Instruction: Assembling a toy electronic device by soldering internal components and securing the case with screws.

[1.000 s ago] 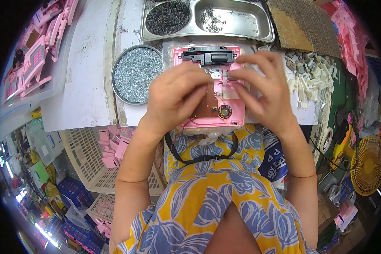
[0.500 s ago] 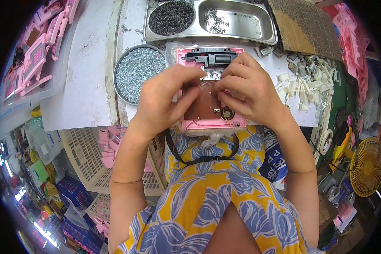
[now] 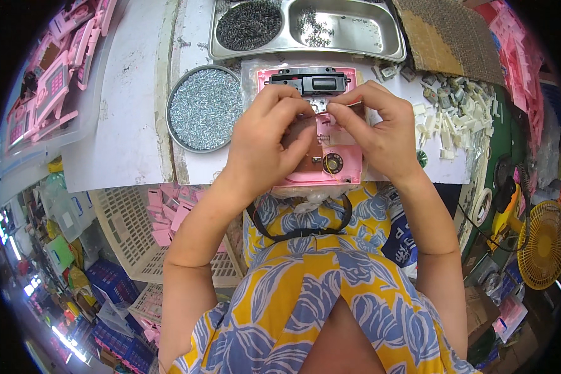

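A pink plastic housing [image 3: 349, 163] lies open in front of me, with a black plastic mechanism [image 3: 315, 83] across its far end. Inside it are a brown circuit board [image 3: 308, 164], partly under my left hand, a small round black speaker [image 3: 333, 163] and a small spring [image 3: 323, 139]. My right hand [image 3: 383, 121] pinches a thin, dark reddish strip or wire [image 3: 356, 103] between thumb and index finger, above the housing. My left hand [image 3: 271, 134] is curled over the housing's left side, fingertips at the strip's left end; what is between them is hidden.
A round tray of silver screws [image 3: 204, 109] stands left. Beyond is a steel tray [image 3: 361, 55] with dark springs. White plastic pieces [image 3: 458, 124] pile up right, beside cardboard [image 3: 452, 40]. Pink parts fill a crate [image 3: 128, 234] and a clear bin [image 3: 96, 115]. A yellow fan [image 3: 541, 246] stands right.
My right hand has moved slightly up and right, lifting the thin reddish piece into view. More pink housing and the spring now show. My left hand has shifted right.
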### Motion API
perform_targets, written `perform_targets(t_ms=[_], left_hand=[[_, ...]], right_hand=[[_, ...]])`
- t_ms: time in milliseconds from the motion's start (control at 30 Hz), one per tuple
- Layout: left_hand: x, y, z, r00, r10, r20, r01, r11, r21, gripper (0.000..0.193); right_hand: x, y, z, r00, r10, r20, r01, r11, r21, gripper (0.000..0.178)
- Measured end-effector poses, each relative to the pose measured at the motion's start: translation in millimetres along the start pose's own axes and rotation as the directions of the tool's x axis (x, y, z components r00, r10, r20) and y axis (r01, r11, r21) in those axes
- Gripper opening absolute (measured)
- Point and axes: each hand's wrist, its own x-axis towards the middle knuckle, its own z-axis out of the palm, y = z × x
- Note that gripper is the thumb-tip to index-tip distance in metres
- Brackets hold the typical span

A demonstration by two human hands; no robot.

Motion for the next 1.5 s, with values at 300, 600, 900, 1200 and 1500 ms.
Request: perform_targets(t_ms=[300, 600, 900, 1200, 1500], left_hand=[[7, -7, 7, 0.996, 0.090, -0.020, -0.083, 0.968, 0.237, 0.013], [0, -10, 3, 0.993, -0.048, -0.107, 0.041, 0.997, -0.068, 0.011], [9, -4, 6, 0.996, 0.090, 0.004, -0.090, 0.986, 0.141, 0.022], [-3, -12, 8, 0.988, 0.136, -0.069, -0.131, 0.989, 0.075, 0.016], [4, -9, 9, 0.969, 0.179, -0.169, -0.133, 0.958, 0.255, 0.016]], right_hand=[[-13, 0, -14, 1.000, 0.015, -0.020, -0.015, 1.000, 0.011, 0.012], [-1, -6, -15, 0.960, -0.231, 0.155, 0.271, 0.902, -0.336, 0.020], [0, -4, -5, 0.961, -0.234, 0.144, 0.270, 0.902, -0.337, 0.012], [-3, -4, -3, 0.966, -0.219, 0.141, 0.257, 0.888, -0.382, 0.013], [1, -6, 4, 0.943, -0.287, 0.172, 0.334, 0.832, -0.443, 0.014]])
